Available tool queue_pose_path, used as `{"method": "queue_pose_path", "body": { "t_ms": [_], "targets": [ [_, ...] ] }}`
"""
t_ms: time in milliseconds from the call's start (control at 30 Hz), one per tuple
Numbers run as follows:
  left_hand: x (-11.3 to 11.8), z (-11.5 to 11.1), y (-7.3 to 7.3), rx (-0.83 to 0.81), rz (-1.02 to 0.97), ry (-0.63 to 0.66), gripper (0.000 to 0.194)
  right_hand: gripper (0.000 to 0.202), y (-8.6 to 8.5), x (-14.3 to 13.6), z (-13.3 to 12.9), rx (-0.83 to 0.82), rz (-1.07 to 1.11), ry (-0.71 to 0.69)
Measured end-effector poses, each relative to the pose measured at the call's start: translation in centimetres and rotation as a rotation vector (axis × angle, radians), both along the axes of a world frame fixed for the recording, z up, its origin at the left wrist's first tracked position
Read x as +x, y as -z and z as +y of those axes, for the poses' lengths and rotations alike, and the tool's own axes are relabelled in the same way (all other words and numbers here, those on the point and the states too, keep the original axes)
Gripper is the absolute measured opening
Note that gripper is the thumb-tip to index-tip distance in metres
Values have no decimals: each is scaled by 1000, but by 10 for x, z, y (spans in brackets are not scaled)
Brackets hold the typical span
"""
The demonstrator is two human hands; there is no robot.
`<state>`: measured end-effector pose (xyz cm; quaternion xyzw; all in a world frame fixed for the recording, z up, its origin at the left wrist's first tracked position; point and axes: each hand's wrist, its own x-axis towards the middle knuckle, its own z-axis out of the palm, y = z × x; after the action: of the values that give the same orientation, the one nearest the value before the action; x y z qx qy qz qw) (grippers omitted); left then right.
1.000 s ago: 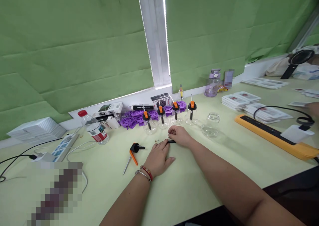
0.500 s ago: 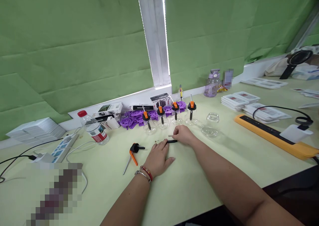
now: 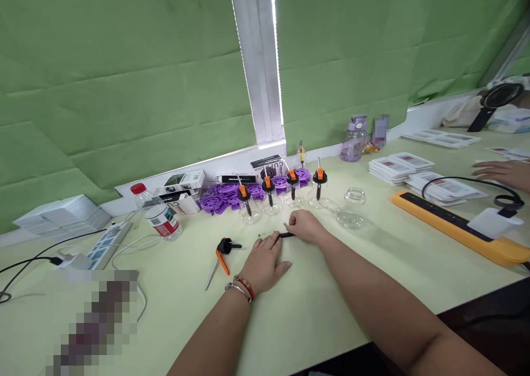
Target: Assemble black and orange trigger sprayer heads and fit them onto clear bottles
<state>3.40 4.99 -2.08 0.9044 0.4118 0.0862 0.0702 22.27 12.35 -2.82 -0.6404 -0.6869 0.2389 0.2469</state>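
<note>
My left hand [image 3: 265, 257] lies on the table, fingers spread, its fingertips at the left end of a short black rod [image 3: 285, 234]. Just right of it, my right hand [image 3: 304, 225] has its fingers pinched together at a small metal spring [image 3: 285, 224], partly hidden by the fingers. Tiny parts [image 3: 260, 234] lie above my left fingertips. To the left rests a black and orange lid piece [image 3: 224, 247] with a metal rod. Behind my hands stand several glass jars with black and orange tops [image 3: 268, 184]. An open glass jar [image 3: 351, 210] is at the right.
A red-capped bottle [image 3: 159, 216] stands at the left near a white power strip [image 3: 108, 243]. Purple parts [image 3: 219, 198] and boxes [image 3: 182, 183] line the wall. An orange power strip [image 3: 451, 227] and card stacks [image 3: 389, 169] lie right. Another person's hand [image 3: 503, 173] rests at far right.
The spring has turned from lying flat to slanting at my right fingertips. Another person's hand has come into view at the far right. My left hand has hardly moved.
</note>
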Motion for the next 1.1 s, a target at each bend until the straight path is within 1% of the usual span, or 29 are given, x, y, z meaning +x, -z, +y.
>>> {"method": "queue_pose_path", "body": {
  "t_ms": [167,367,733,800,867,933,967,1033,1100],
  "targets": [
    [0,0,-1,11,-2,9,58,6,3,1,2,16,1,-6],
    [0,-1,-1,20,-4,10,56,5,2,0,0,23,2,-5],
    [-1,-2,2,33,-44,9,52,11,3,0,1,19,-1,-10],
    [-1,-4,0,59,-34,1,52,13,3,1,0,19,3,-9],
    [-4,-5,-5,113,-30,-26,51,15,3,1,0,21,11,-8],
    [-13,-5,-14,196,-51,-116,46,16,4,2,0,22,22,-4],
    [-21,-4,-19,246,-72,-196,42,17,4,3,0,22,29,0],
    [-41,0,-29,324,-123,-457,39,20,4,3,0,24,44,12],
    [-63,5,-34,305,-149,-753,44,24,4,3,1,24,56,30]
  ]
}}
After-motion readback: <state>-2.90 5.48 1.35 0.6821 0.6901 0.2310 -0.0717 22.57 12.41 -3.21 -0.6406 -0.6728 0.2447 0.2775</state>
